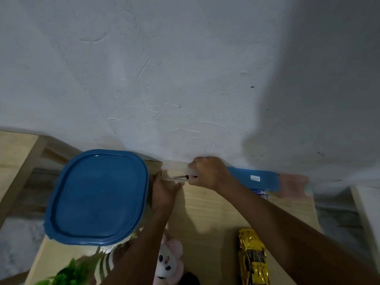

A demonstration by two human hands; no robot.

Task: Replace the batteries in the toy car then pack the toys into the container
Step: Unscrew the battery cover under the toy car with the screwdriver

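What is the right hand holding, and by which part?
The right hand grips a screwdriver by its handle; the metal shaft sticks out toward the left hand. Whether the left hand holds anything cannot be told.

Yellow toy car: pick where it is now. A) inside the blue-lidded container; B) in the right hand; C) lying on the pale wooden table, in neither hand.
C: the yellow toy car lies on the pale wooden table, while the right hand grips a thin metal-shafted tool farther back.
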